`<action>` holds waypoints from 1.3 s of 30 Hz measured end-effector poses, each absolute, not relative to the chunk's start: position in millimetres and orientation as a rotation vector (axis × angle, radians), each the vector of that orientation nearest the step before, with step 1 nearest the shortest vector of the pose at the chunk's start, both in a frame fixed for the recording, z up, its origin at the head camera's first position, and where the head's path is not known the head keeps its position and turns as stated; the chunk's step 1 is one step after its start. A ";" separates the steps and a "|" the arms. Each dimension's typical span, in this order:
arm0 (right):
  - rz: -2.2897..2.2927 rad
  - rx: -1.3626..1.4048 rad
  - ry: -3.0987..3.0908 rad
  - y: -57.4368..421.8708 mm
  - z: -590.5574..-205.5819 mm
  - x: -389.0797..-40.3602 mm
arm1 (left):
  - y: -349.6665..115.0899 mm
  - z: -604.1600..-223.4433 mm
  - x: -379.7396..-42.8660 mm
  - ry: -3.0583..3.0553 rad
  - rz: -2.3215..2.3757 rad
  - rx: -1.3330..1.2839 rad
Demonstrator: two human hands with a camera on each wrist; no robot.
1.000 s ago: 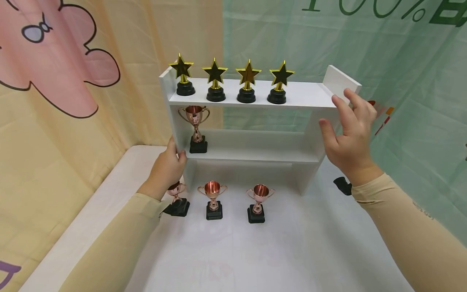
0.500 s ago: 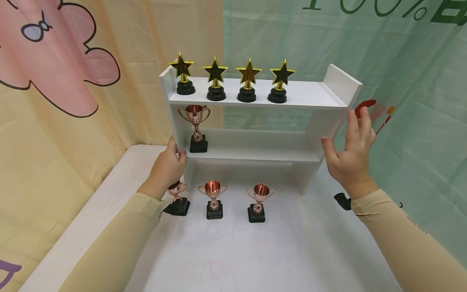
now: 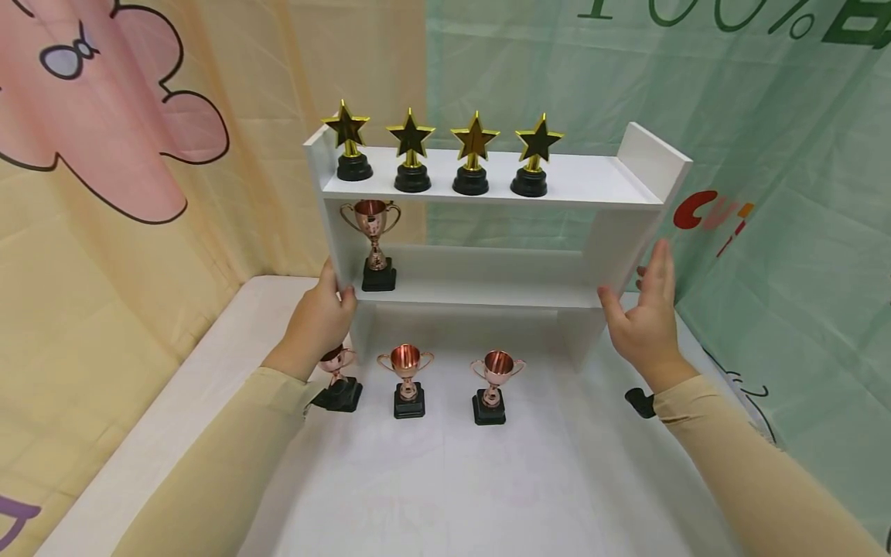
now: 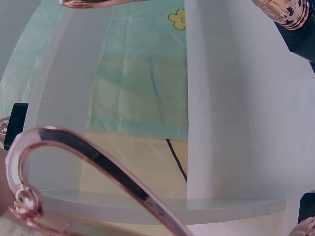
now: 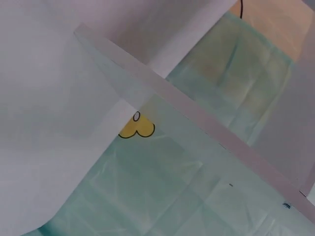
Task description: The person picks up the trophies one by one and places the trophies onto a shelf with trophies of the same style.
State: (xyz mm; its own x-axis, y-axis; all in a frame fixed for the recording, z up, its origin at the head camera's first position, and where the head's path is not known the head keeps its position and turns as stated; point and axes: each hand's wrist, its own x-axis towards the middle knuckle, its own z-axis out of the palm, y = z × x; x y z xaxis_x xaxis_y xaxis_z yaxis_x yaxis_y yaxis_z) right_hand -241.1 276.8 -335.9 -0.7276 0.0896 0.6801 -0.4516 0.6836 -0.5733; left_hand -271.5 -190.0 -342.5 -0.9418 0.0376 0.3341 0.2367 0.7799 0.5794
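Note:
A white shelf unit point(image 3: 480, 298) stands on the white table. My left hand point(image 3: 313, 321) grips its left side panel, the thumb at the front edge. Beside the right panel, my right hand point(image 3: 647, 325) has straight fingers and its thumb by the front edge; whether it touches is unclear. Several gold star trophies point(image 3: 471, 158) line the top board. One rose-gold trophy cup point(image 3: 378, 247) is on the middle board at left. Two smaller cups stand in front, a left one point(image 3: 407, 379) and a right one point(image 3: 493, 387). Another cup point(image 3: 339, 387) is partly hidden by my left hand.
The white tabletop point(image 3: 445, 480) spreads in front of the shelf. A yellow curtain point(image 3: 139, 255) hangs at left and a green curtain point(image 3: 780, 232) at right. Close up in the left wrist view is a trophy cup's curved handle point(image 4: 98, 162).
My right hand has moved down from the shelf's upper right corner to beside the lower right panel. My left hand, the shelf and the trophies have stayed put.

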 end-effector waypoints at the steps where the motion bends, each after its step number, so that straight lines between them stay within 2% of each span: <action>1: 1.014 0.278 -2.197 276.8 -337.8 -242.7 | -190.2 -342.2 -271.2 -2.668 -0.927 -0.213; 14: 1.151 0.273 -2.243 277.5 -355.1 -261.0 | -189.3 -342.5 -272.2 -2.666 -0.920 -0.221; 23: 1.130 0.061 -2.317 273.0 -366.8 -262.9 | -190.1 -341.7 -271.1 -2.676 -0.918 -0.215; 39: 1.185 0.053 -2.332 271.7 -370.0 -263.0 | -190.2 -337.0 -268.7 -2.719 -0.844 -0.219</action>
State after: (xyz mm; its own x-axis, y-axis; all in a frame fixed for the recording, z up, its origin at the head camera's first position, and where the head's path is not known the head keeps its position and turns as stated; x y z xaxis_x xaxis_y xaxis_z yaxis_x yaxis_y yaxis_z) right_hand -263.0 271.7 -370.0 -0.8642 0.1933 0.4645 -0.2612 0.6168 -0.7425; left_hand -268.7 -190.2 -337.0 -0.9478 0.0594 0.3133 0.2265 0.8171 0.5301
